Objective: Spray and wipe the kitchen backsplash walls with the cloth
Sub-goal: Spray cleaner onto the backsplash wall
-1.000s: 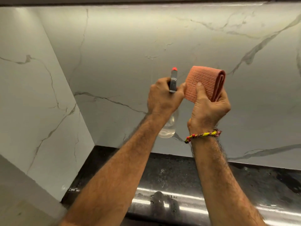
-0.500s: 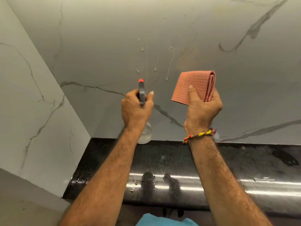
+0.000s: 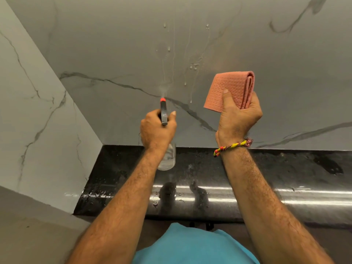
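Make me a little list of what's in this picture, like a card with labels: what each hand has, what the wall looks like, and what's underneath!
left hand: left hand grips a clear spray bottle, red nozzle aimed at the wall
right hand: right hand holds a folded pink cloth, thumb pressed on its front
wall: grey marble backsplash with dark veins, wet drops and drip trails above the nozzle
cloth on wall: cannot tell if it touches
underneath: shiny black countertop with droplets
wrist: braided bracelet on the right wrist

Left hand (image 3: 157, 130) grips spray bottle (image 3: 164, 119); right hand (image 3: 239, 116) holds cloth (image 3: 231, 90).
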